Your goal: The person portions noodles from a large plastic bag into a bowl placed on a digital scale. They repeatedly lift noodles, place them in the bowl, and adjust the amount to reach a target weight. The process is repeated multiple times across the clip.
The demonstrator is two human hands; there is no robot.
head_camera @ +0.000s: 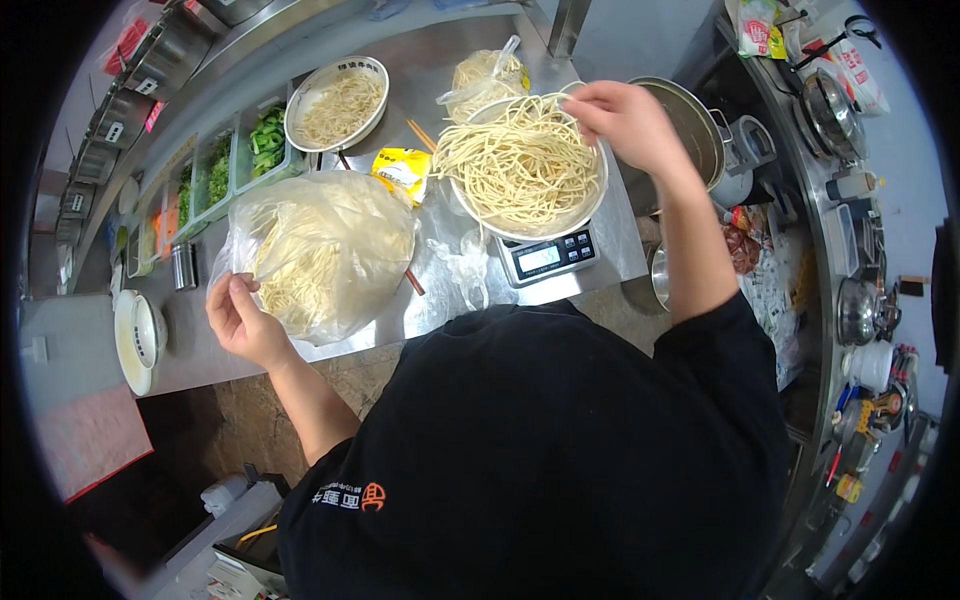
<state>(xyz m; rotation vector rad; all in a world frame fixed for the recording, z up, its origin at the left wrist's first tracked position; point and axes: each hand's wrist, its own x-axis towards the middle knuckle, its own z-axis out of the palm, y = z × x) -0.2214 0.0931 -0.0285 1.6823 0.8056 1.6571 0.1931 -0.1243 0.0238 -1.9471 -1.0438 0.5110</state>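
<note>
My left hand (244,319) pinches the rim of a large clear plastic bag (375,217), which sits on the steel table with pale noodles (296,281) inside. My right hand (626,124) is over the far right side of a white bowl (592,202), its fingertips closed on a few strands of the noodles (521,161) heaped there. Strands hang over the bowl's edges. Beneath the bowl is a digital kitchen scale (547,259) with a lit display. Behind the bowl is a smaller tied bag of noodles (487,75).
A bowl of bean sprouts (341,109) stands near tubs of chopped greens (268,139). A yellow packet (403,172), chopsticks (421,135) and a crumpled plastic bag (465,262) lie between my hands. A large metal pot (686,112) is at right, a steel canister (184,266) at left.
</note>
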